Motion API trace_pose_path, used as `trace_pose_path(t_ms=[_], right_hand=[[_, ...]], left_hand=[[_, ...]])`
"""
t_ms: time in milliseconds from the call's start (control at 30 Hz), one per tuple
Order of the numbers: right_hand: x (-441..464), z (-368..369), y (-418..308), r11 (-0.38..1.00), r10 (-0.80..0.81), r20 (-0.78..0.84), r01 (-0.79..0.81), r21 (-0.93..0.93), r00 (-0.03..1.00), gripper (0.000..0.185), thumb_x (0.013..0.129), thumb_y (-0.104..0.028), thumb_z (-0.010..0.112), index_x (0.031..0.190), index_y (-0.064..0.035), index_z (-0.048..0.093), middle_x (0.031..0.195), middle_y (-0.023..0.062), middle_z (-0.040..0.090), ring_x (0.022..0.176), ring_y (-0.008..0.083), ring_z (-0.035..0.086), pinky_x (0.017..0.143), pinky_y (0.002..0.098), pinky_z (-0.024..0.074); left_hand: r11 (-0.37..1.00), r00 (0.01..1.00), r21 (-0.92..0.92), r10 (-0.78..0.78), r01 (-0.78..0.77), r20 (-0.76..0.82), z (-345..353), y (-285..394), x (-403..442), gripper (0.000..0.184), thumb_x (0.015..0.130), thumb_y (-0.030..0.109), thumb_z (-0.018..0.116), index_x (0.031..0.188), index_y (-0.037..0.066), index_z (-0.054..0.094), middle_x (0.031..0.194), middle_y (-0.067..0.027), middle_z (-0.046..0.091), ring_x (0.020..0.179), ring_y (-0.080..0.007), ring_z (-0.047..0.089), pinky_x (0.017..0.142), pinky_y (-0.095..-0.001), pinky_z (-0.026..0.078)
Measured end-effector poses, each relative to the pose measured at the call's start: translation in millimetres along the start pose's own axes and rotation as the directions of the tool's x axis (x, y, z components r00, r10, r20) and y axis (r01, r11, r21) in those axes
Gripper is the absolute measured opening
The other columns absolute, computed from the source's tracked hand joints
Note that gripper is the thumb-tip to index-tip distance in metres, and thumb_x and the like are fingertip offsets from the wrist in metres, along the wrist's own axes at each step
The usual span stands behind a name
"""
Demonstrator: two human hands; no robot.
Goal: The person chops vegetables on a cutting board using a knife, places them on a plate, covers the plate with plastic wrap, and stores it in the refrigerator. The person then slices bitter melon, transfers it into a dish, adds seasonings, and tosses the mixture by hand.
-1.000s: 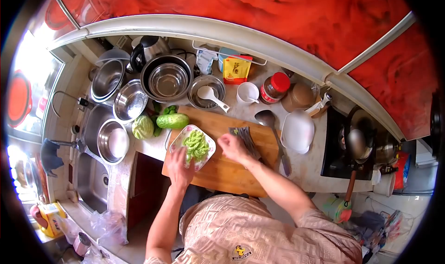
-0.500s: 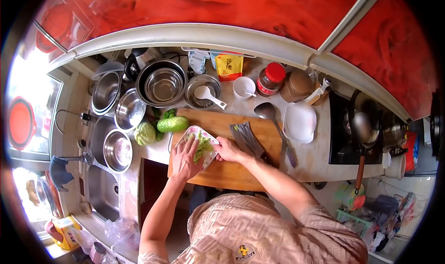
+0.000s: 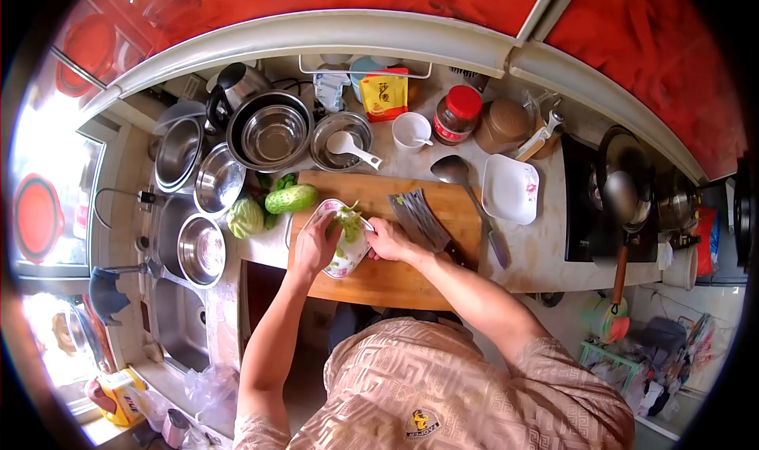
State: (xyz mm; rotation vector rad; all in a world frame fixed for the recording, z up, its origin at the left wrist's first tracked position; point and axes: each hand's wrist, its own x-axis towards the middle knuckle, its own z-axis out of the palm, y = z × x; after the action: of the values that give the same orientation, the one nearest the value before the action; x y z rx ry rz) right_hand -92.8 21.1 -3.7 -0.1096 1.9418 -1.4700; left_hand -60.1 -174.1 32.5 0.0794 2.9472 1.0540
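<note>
A white dish with a pink floral pattern sits over the left part of the wooden cutting board. Pale green chopped vegetable lies in it. My left hand is over the dish, its fingers closed around some of the chopped vegetable, with bits poking out on the right. With my right hand I grip the dish's right rim. A cleaver lies on the board to the right, green scraps on its blade. Behind the dish are a cucumber and a pale green round vegetable.
Steel bowls and a dark pot stand at back left, near the sink. A spatula and a white square dish lie right of the board. A red-lidded jar stands behind; the stove is at far right.
My left hand has gone from lying spread over the vegetable to closed around some of it, lifting bits up. My right hand stays on the rim. The view has shifted slightly.
</note>
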Motion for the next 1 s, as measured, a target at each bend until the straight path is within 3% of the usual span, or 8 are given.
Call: trace_pose_path(t_ms=[167,233,367,500,567,633,767,1000], right_hand=[[13,-18,-4,0.946,0.056,-0.061,-0.073,-0.315,0.997,0.029,0.092,-0.033,0.057,0.091,-0.0047,0.066,0.080,0.0154,0.070,0.074,0.0304,0.068,0.071,0.0419,0.0524],[25,-42,-31,0.923,-0.222,-0.382,0.067,-0.380,0.897,0.028,0.091,-0.032,0.059,0.088,-0.0051,0.066,0.082,0.0162,0.069,0.082,0.0362,0.066,0.073,0.0447,0.0519],[103,-118,-90,0.880,-0.385,-0.556,0.111,-0.462,0.737,0.027,0.090,-0.030,0.062,0.100,-0.0055,0.063,0.095,0.0203,0.069,0.086,0.0346,0.068,0.074,0.0437,0.0524],[220,-170,-86,0.686,-0.672,-0.694,-0.135,-0.715,0.258,0.062,0.084,-0.034,0.069,0.132,-0.0022,0.048,0.123,0.0231,0.060,0.111,0.0395,0.060,0.097,0.0473,0.0448],[234,-179,-87,0.700,-0.655,-0.711,-0.147,-0.698,0.258,0.069,0.081,-0.033,0.074,0.137,-0.0043,0.046,0.121,0.0187,0.061,0.108,0.0354,0.062,0.093,0.0452,0.0487],[248,-198,-77,0.919,-0.389,-0.762,0.160,-0.360,0.517,0.061,0.082,-0.030,0.075,0.132,-0.0053,0.050,0.113,0.0168,0.064,0.095,0.0294,0.066,0.079,0.0410,0.0549],[218,-190,-67,0.886,-0.445,-0.594,0.234,-0.399,0.670,0.032,0.086,-0.025,0.072,0.106,-0.0013,0.065,0.093,0.0110,0.066,0.071,0.0176,0.066,0.058,0.0316,0.0549],[110,-146,-99,0.645,-0.760,-0.453,0.621,-0.445,0.465,0.011,0.091,-0.006,0.066,0.098,0.0021,0.065,0.097,0.0049,0.060,0.076,0.0105,0.061,0.064,0.0226,0.0493]], left_hand=[[0.978,0.993,0.198,-0.083,0.064,0.085,-14,16,-12,0.043,0.086,0.023,0.067,0.124,0.003,0.060,0.119,-0.0178,0.063,0.106,-0.0371,0.062,0.089,-0.0428,0.051],[0.977,0.998,0.207,0.049,-0.054,0.030,-5,14,-10,0.045,0.083,0.023,0.069,0.124,0.007,0.061,0.118,-0.0148,0.064,0.102,-0.0344,0.063,0.087,-0.0415,0.051],[0.899,0.967,0.361,0.254,-0.247,0.029,3,8,-5,0.037,0.078,0.018,0.070,0.115,0.013,0.065,0.108,-0.0085,0.066,0.090,-0.0300,0.063,0.081,-0.0392,0.050],[0.973,0.988,0.187,0.143,-0.131,-0.052,-6,8,-18,0.019,0.081,0.011,0.064,0.099,0.008,0.068,0.100,-0.0117,0.067,0.093,-0.0350,0.062,0.083,-0.0417,0.050],[0.986,0.988,0.133,0.111,-0.096,-0.106,-13,2,-31,0.017,0.081,0.009,0.063,0.096,0.007,0.068,0.102,-0.0124,0.067,0.094,-0.0354,0.062,0.085,-0.0430,0.050],[0.987,0.995,0.154,0.062,-0.049,-0.077,-20,-9,-39,0.016,0.080,0.009,0.064,0.095,0.006,0.067,0.100,-0.0127,0.066,0.094,-0.0354,0.062,0.085,-0.0431,0.050],[0.984,0.999,0.173,0.047,-0.045,-0.010,-19,-11,-39,0.015,0.076,0.010,0.067,0.089,0.004,0.065,0.093,-0.0136,0.064,0.095,-0.0344,0.061,0.088,-0.0429,0.048],[0.996,0.986,-0.032,-0.088,0.084,-0.142,-9,-10,-30,0.036,0.080,0.013,0.071,0.114,0.003,0.067,0.115,-0.0176,0.066,0.103,-0.0354,0.062,0.090,-0.0422,0.049]])
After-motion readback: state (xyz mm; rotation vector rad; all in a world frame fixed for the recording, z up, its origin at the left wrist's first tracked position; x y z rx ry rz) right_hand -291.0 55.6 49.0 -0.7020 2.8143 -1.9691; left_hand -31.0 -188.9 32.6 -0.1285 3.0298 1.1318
